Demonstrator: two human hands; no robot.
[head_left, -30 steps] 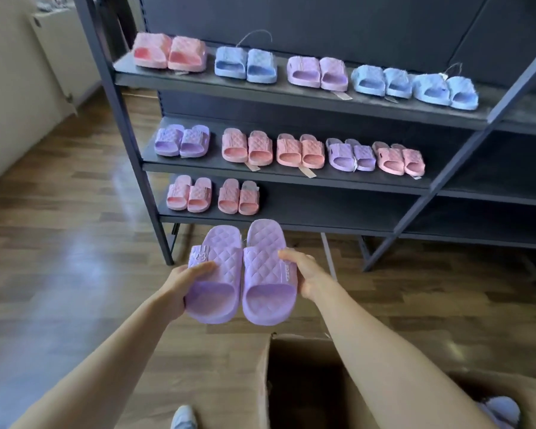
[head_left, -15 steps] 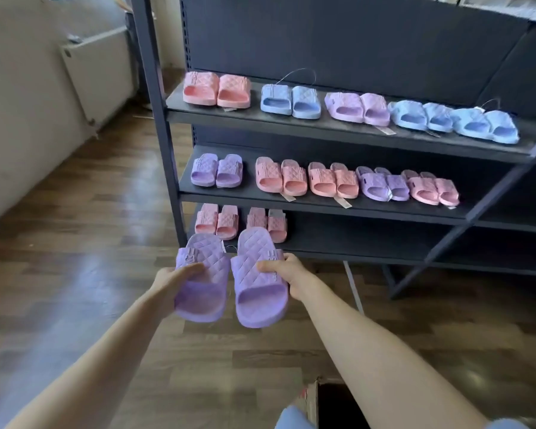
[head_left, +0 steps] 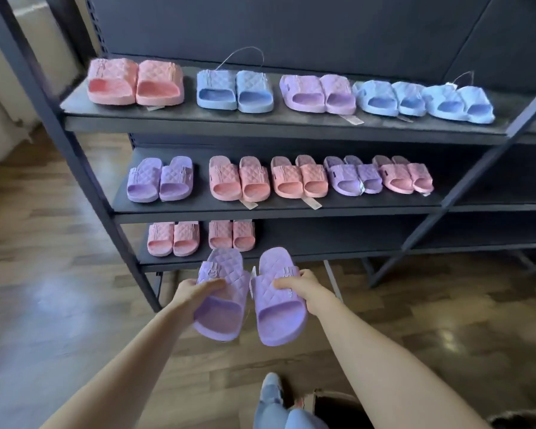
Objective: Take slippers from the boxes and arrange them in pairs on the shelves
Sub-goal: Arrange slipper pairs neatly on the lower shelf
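Head view, looking down past two bare forearms: the left hand (head_left: 195,292) grips one purple slipper (head_left: 220,317) with the thumb laid across its quilted strap, and the other fingers are hidden beneath the sole. The right hand (head_left: 302,289) grips a second purple slipper (head_left: 280,320) the same way, thumb on top and fingers out of sight underneath. Both slippers are held in the air at the lower centre of the frame, side by side with a narrow gap. Their far ends overlap the front edge of the bottom shelf (head_left: 338,243), just below two pink pairs (head_left: 174,238) standing there. A small white tag (head_left: 253,274) between the held slippers is too blurred to read. The middle shelf (head_left: 260,212) carries five pairs and the top shelf (head_left: 260,126) five more. The rack runs off the right edge. At the bottom edge a cardboard box (head_left: 331,405) is cut off, its contents unseen, beside a blue shoe (head_left: 271,387).
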